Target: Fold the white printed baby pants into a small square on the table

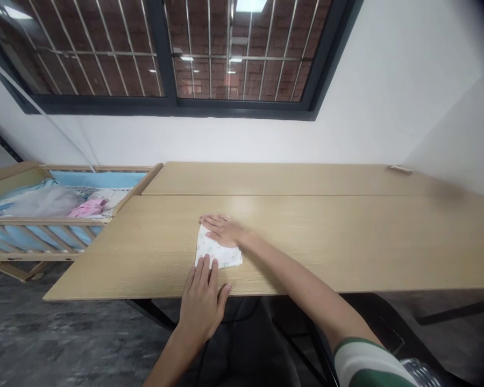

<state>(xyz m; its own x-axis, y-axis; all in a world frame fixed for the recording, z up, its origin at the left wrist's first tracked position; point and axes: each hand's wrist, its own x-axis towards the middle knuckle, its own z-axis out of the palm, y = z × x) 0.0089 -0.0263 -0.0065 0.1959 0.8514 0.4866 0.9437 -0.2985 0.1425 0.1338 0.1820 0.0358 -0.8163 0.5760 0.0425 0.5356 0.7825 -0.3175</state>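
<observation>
A small white cloth with a faint print lies folded flat on the wooden table, close to its front edge. My right hand rests flat across the cloth's far edge, fingers stretched to the left. From the front, my left hand reaches over the table edge, and its extended fingertips touch the cloth's near edge. Neither hand grips the cloth; both lie on it with fingers out. Part of the cloth is hidden under the right palm.
On the left stands a wooden crib with blue lining, a pink cloth and other bedding. A barred window is above the table. A small flat object lies at the back right. Below the table is a dark chair.
</observation>
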